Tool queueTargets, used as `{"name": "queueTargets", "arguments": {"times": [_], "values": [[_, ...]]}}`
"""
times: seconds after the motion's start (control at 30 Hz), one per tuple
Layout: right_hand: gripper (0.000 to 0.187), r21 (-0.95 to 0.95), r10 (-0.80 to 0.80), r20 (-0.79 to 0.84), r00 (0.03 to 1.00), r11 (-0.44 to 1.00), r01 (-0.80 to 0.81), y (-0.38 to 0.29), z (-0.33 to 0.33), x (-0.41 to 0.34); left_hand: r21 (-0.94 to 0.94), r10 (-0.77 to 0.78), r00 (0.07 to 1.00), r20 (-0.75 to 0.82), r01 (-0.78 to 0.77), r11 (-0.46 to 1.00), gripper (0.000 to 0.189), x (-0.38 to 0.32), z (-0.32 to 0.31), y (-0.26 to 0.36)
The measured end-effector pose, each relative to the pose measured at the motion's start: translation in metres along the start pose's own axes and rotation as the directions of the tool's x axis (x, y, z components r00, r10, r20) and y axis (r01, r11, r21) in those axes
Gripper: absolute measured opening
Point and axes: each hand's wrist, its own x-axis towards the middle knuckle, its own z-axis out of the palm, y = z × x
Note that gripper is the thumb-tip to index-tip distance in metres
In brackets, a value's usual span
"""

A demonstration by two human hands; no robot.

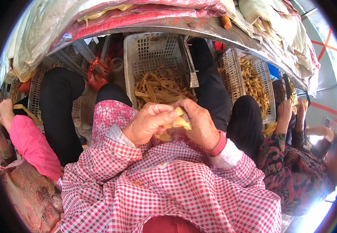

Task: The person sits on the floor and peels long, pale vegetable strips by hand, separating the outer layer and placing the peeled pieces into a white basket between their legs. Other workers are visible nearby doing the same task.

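Note:
My left hand and my right hand meet in front of my lap. Between their fingertips they grip a yellow pliable strip, probably tofu skin, twisted into a small bundle or knot. Its loose end hangs below my left fingers. Parts of the strip are hidden by both hands. Just beyond them, between my knees, stands a whitish perforated plastic crate holding a heap of similar yellow-brown strips.
A table edge crosses above the crate, with plastic-covered bundles on top. A metal bar juts down beside my right leg. Another crate of knotted pieces stands to the right. Co-workers' hands work on either side.

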Motion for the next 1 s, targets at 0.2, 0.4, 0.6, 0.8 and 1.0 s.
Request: {"name": "queueTargets", "arguments": {"times": [0.2,0.4,0.6,0.8,1.0], "values": [[0.014,-0.116,-0.085,0.053,0.995,0.989,0.091,0.002,0.001,-0.001,0.126,0.242,0.965,-0.104,-0.229,0.965,0.025,0.018,-0.022,-0.016],[0.01,-0.102,-0.002,0.047,0.999,0.995,0.007,0.018,-0.031,-0.001,0.076,0.04,0.999,-0.001,-0.039,0.996,0.021,0.005,-0.035,-0.003],[0.013,-0.033,-0.054,0.136,0.989,0.998,0.059,-0.008,-0.035,-0.001,0.229,0.161,0.987,-0.022,-0.152,0.961,0.021,0.006,-0.009,-0.002],[0.009,-0.12,-0.065,0.163,0.985,0.989,0.085,-0.007,-0.074,-0.001,0.19,0.253,0.956,-0.15,-0.223,0.956,0.016,-0.011,-0.032,0.019],[0.008,-0.321,-0.149,0.044,0.988,0.934,0.156,0.013,-0.083,0.047,0.389,0.409,0.891,-0.198,-0.312,0.867,0.017,0.04,-0.04,0.037]]}}
